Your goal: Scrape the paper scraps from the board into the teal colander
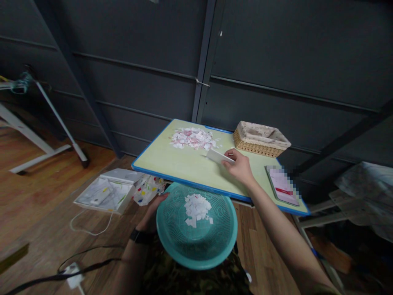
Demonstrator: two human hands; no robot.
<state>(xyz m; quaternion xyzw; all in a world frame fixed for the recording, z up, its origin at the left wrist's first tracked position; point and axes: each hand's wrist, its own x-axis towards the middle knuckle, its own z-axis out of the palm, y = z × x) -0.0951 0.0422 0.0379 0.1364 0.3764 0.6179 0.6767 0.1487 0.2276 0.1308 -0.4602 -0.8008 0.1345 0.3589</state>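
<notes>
My right hand [238, 164] pinches a flat white card [218, 157] just above the pale yellow tabletop [166, 159]. Beyond the card lies a heap of white and pinkish paper scraps [194, 138]. My left hand [156, 206] grips the left rim of a green plastic colander [225, 229], its fingers partly hidden by the rim. The colander is over my lap, close against the front edge of the table. Small white paper pieces [198, 208] lie together inside it.
A lined wicker basket [256, 146] stands at the table's back right, with a phone [281, 186] lying nearer on the right. On the floor to the left are an open white box [104, 194], a spotted plastic bag [147, 189] and a power strip [73, 275] with cables. A dark wall [147, 37] rises behind.
</notes>
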